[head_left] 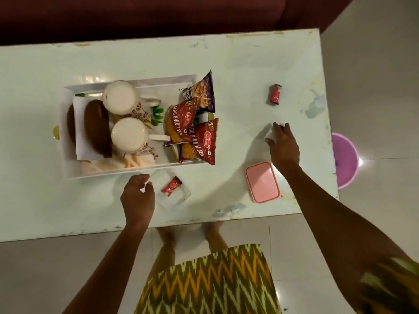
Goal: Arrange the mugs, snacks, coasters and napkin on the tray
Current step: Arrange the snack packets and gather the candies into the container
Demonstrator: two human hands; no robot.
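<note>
A white tray sits on the table's left half. On it stand two white floral mugs, two brown coasters on a white napkin, and several snack packets leaning at its right end. A clear glass dish holding a small red sachet lies just in front of the tray. My left hand hovers beside that dish, fingers loosely curled, holding nothing. My right hand is spread over the bare table on the right, below a second red sachet.
A pink lidded box rests near the table's front right edge, close to my right forearm. A pink stool or bucket stands on the floor past the table's right end. A dark red sofa runs along the far side.
</note>
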